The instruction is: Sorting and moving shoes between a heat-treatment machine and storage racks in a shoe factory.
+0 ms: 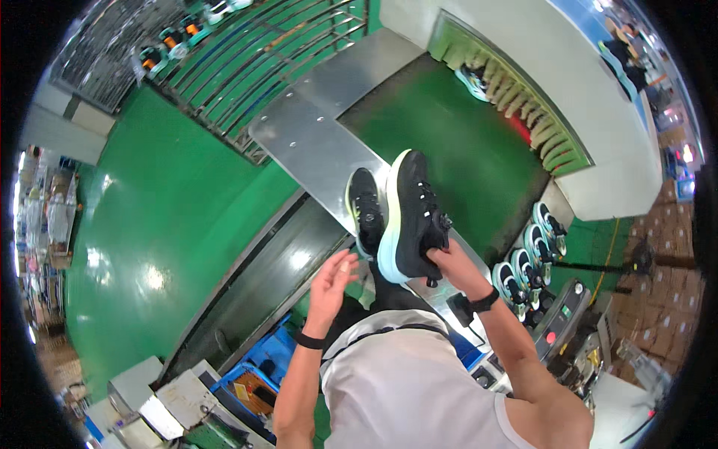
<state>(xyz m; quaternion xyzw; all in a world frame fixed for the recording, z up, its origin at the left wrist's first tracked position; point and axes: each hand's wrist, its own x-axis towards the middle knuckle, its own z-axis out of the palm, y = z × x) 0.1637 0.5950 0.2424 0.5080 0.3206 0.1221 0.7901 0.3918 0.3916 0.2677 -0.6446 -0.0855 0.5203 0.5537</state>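
Note:
My right hand is closed on the heel collar of a black sneaker whose thick sole fades from pale yellow to light blue. The sneaker is raised over the near end of the green conveyor belt, its toe pointing away from me. Just left of it, a matching black sneaker is at the edge of the metal plate. Close to that sneaker's heel is my left hand, open, its fingers loosely bent and apart, with nothing visible in it.
At the belt's far end, another shoe sits by the fringed curtain of a white machine. Several sneakers stand on the right near a control box. A metal-barred rack is far left; a blue crate is near left.

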